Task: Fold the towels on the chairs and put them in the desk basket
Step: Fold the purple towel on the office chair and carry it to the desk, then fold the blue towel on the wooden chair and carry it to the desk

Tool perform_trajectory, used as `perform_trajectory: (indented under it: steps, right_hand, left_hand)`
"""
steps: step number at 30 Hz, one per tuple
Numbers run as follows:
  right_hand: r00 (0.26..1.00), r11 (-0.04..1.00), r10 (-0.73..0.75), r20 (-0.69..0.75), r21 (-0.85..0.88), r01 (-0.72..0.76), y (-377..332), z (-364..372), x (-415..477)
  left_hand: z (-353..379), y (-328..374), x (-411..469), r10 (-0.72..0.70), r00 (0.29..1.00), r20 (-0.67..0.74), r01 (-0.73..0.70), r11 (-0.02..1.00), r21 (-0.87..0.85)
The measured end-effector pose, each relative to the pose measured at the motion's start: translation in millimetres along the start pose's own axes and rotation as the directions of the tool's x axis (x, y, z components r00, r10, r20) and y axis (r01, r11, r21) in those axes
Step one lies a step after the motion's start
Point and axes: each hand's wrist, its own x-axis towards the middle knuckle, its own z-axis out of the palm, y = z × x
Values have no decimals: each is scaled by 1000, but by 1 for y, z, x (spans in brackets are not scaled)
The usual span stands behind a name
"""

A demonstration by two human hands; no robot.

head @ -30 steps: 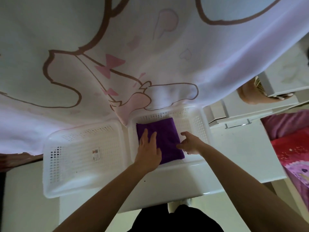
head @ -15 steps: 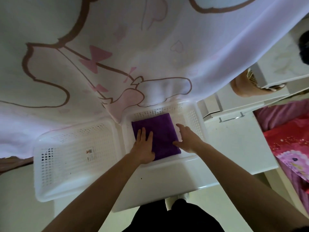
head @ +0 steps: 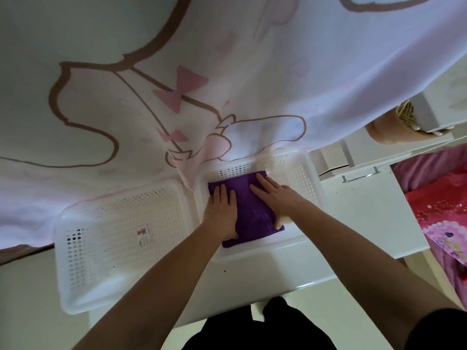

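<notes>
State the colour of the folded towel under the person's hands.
The towel is plain purple; the head view shows it best.

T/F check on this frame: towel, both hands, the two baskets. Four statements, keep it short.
1. The purple towel lies folded in the right-hand basket. True.
2. The left hand pinches a towel corner and lifts it. False: it lies flat on the towel, fingers straight.
3. The right hand rests on the towel, fingers straight. True.
4. The left-hand basket holds a second towel. False: no towel shows in it.
</notes>
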Motion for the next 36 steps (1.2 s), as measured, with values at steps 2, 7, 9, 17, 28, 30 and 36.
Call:
perform_trajectory:
  steps: [2,7,9,17,28,30,36]
  right_hand:
    - [999,996,42,26,71,-44,-1,-5,-8]
    - [953,876,266,-144,449,-177,7,-31,-45]
    - [876,861,353,-330,482,-165,10,-43,-67]
    - [570,844,480,-667,529,-91,7,-63,-152]
    - [151,710,690,-708,621,-332,-4,69,-407]
    - [84,659,714,-695,627,-416,-4,101,-464]
    - [-230,351,813,-535,765,-539,-13,233,-641]
  left_hand:
    - [-4,-3,-4,26,1000,-14,-27,997,-69]
    - [-41,-18,-26,126,910,-396,-219,955,-199]
    - [-63,-16,-42,121,821,-558,-289,931,-223]
    - [-112,13,-86,62,708,-704,-262,948,-181]
    - [-100,196,-227,273,499,-822,-407,912,56]
    - [-95,242,-250,358,422,-833,-478,869,131]
    - [-56,424,-327,597,290,-748,-646,698,307]
